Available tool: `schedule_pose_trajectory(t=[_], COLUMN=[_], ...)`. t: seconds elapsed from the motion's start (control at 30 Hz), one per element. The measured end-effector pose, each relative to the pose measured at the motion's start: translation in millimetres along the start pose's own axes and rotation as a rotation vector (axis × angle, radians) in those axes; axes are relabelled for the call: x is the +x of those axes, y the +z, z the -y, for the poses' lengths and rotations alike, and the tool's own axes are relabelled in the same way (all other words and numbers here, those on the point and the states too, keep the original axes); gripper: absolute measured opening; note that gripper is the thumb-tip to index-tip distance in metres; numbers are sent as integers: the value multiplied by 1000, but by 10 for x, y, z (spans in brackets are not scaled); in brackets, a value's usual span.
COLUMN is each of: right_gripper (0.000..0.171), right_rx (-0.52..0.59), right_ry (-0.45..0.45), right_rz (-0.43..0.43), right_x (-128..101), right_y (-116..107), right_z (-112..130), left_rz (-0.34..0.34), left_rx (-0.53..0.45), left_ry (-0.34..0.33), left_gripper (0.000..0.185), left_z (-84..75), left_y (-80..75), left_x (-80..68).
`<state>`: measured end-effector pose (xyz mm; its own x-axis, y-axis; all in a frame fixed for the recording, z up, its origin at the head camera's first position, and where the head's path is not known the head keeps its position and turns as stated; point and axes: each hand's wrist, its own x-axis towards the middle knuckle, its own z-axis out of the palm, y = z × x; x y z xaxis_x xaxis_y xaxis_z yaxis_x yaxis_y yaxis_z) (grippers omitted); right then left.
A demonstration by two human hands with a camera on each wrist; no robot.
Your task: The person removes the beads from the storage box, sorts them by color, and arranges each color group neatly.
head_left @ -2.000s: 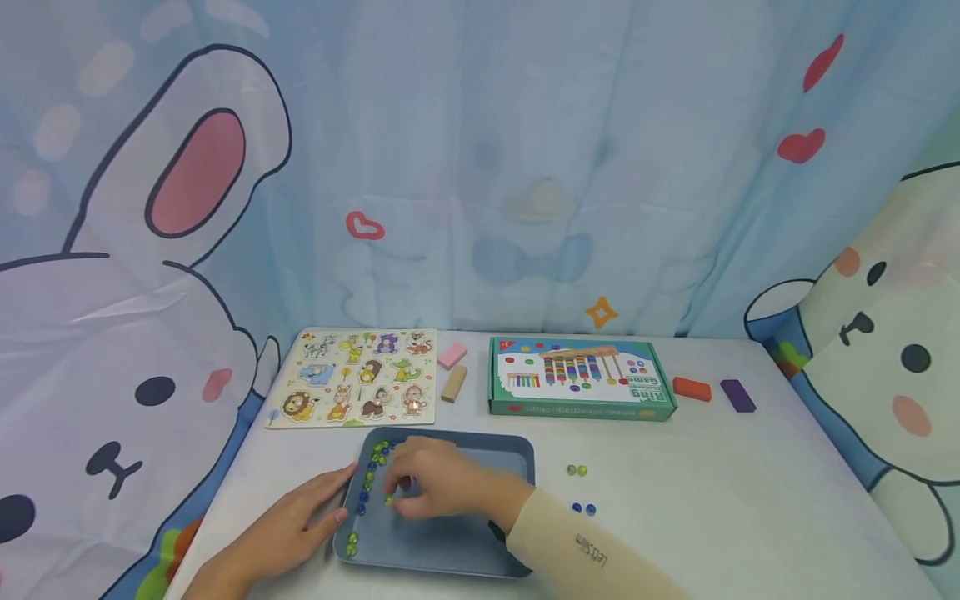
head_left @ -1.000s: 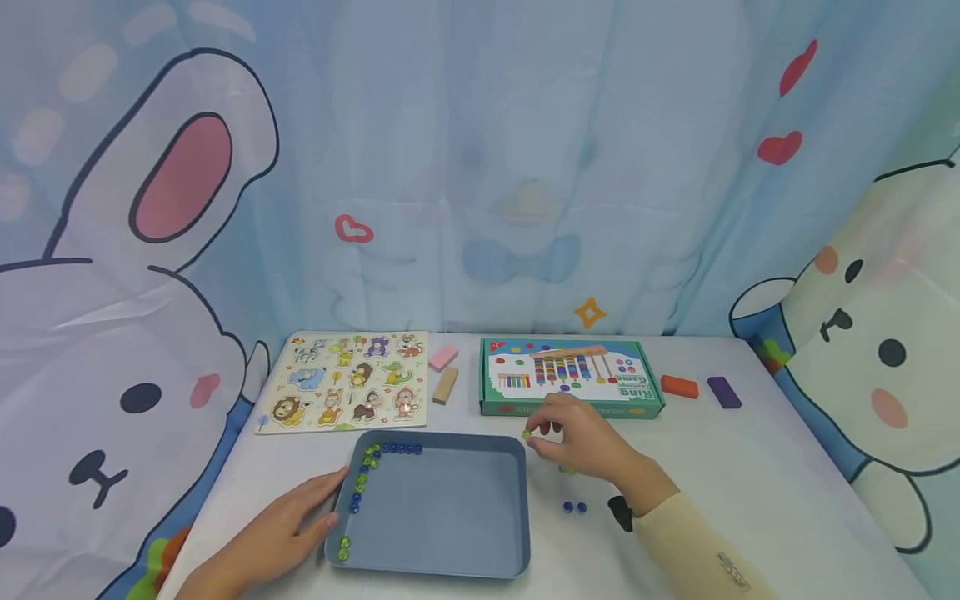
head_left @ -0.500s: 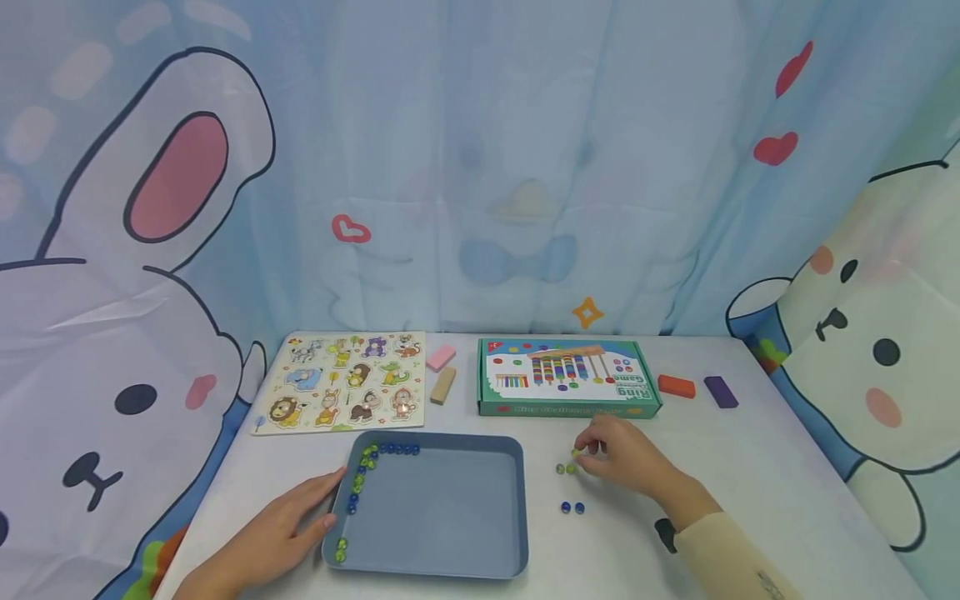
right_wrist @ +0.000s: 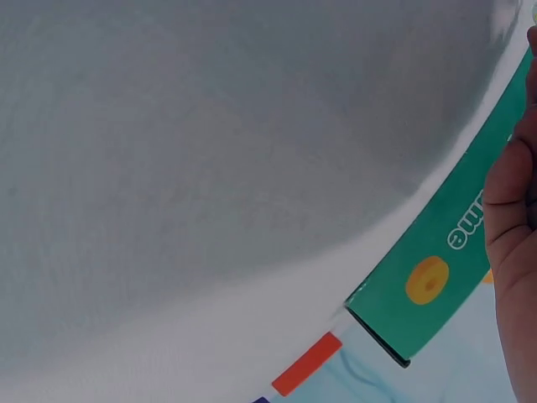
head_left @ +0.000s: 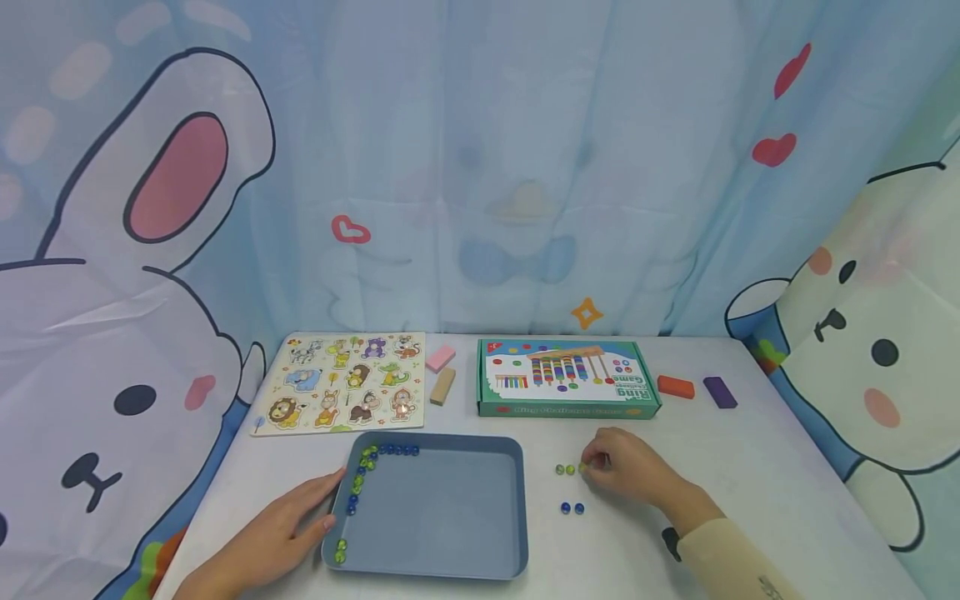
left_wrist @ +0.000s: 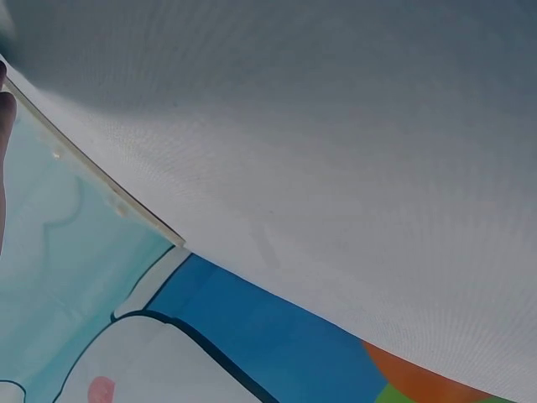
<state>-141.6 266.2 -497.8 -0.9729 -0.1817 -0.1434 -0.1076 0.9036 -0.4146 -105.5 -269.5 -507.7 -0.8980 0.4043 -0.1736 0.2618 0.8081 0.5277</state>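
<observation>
A blue-grey tray (head_left: 450,521) lies at the table's near edge, with several green and blue marbles (head_left: 360,479) lined along its left and far walls. My left hand (head_left: 318,508) rests flat on the table, its fingers touching the tray's left wall. To the right of the tray, my right hand (head_left: 587,465) pinches a green marble down at the tabletop, next to two green marbles (head_left: 564,469). Two blue marbles (head_left: 572,507) lie just nearer. The right wrist view shows only the hand's edge (right_wrist: 513,252) and the green box (right_wrist: 436,269).
An animal puzzle board (head_left: 345,390), a pink block (head_left: 440,358) and a tan block (head_left: 442,386) lie at the back left. The green game box (head_left: 567,377) sits mid-back, with an orange block (head_left: 676,386) and a purple block (head_left: 721,392) to its right. Cartoon curtains surround the table.
My right hand left the tray's marble row with a green marble, crossed to the table on the right and lowered it beside the two green marbles. The left hand stayed put.
</observation>
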Motion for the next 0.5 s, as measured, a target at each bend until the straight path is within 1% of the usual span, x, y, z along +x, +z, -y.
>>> schedule_pose_trajectory(t=[0.17, 0.27, 0.5], right_gripper=[14, 14, 16], right_rx=[-15, -19, 0], right_ry=[14, 18, 3], right_rz=[9, 12, -10], right_x=[22, 20, -1], right_y=[40, 30, -133], right_z=[-1, 5, 28], left_rz=[-10, -10, -11], left_rx=[2, -5, -11], left_ry=[26, 29, 33], left_gripper=[69, 68, 67], left_z=[-14, -19, -26], left_y=[-22, -26, -30], left_x=[-8, -12, -15])
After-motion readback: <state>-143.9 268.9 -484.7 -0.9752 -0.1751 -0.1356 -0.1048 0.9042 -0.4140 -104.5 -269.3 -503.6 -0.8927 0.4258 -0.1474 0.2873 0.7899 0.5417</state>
